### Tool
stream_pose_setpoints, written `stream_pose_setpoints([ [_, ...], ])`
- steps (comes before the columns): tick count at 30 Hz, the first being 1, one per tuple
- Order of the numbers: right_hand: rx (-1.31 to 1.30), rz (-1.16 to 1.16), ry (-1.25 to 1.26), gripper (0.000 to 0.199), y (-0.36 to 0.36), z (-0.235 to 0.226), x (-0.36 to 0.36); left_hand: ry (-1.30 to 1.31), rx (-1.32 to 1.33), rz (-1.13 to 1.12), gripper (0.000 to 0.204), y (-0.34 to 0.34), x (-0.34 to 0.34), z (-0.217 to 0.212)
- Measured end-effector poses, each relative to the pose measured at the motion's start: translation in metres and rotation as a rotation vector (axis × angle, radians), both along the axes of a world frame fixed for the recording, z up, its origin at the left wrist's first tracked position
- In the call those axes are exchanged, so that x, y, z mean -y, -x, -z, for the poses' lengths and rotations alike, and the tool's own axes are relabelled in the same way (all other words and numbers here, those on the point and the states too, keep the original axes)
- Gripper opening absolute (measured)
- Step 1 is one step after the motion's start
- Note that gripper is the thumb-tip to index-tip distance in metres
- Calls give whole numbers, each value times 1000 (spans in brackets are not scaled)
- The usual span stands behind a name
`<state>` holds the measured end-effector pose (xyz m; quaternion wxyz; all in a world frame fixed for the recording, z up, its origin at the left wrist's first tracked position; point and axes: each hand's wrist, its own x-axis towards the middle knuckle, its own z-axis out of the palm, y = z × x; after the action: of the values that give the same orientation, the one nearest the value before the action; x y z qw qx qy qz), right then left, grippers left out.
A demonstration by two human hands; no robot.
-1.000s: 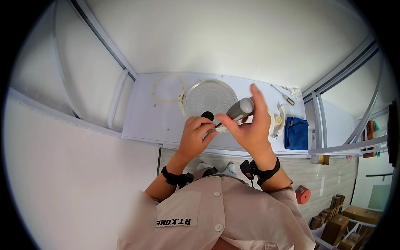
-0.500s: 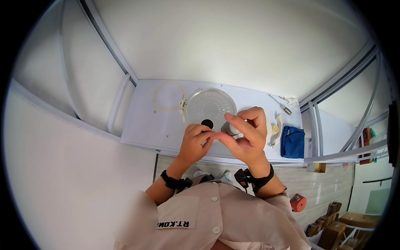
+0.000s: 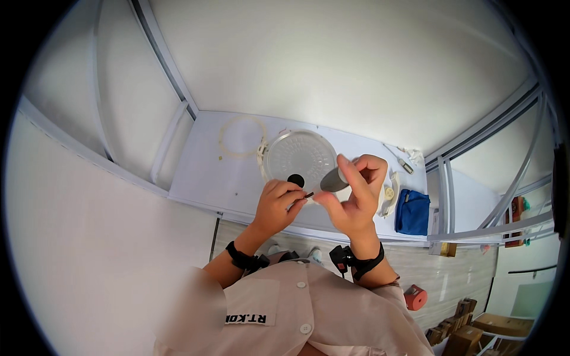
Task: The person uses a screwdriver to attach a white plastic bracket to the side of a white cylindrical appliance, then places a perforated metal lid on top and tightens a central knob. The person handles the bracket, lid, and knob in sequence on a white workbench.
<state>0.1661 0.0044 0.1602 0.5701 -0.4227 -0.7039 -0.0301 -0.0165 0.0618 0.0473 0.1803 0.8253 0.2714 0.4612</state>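
My left hand (image 3: pixel 277 204) is closed, pinching a small dark stick-like piece (image 3: pixel 309 194) between thumb and fingertips. My right hand (image 3: pixel 358 193) grips a grey rounded piece (image 3: pixel 333 181) with its curled fingers, the thumb held apart toward my left fingertips. Whether the grey piece is a cup or a disc I cannot tell. Just beyond both hands is a large round metallic-looking plate (image 3: pixel 301 152) with a ribbed centre, on the white table (image 3: pixel 199 178). A black round disc (image 3: pixel 295 180) shows at its near edge, beside my left fingers.
A pale yellowish ring (image 3: pixel 243 136) lies at the table's left. To the right are a blue cloth pouch (image 3: pixel 412 212), a white curved part (image 3: pixel 389 194) and a grey-handled tool (image 3: pixel 405 165). White frame posts (image 3: pixel 449 196) border the table. A red roll (image 3: pixel 415 297) is on the floor.
My right thumb has drawn away from my left fingertips, and the dark piece in the left pinch now shows. The grey piece has tilted, showing more of its surface.
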Motion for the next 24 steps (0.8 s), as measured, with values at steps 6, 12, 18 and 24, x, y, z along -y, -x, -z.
stream_pose_setpoints([
  [6,-135,-274,163,51,-1,-9,1,7,21,-6,15,0,0,2],
  [12,6,-30,40,47,-1,5,3,-2,2,-13,15,1,-2,1],
  [18,-119,-359,218,55,-9,-15,2,5,-9,-7,14,2,-2,-1],
  [24,13,-61,78,51,9,-19,5,6,-12,-1,14,2,-2,1],
])
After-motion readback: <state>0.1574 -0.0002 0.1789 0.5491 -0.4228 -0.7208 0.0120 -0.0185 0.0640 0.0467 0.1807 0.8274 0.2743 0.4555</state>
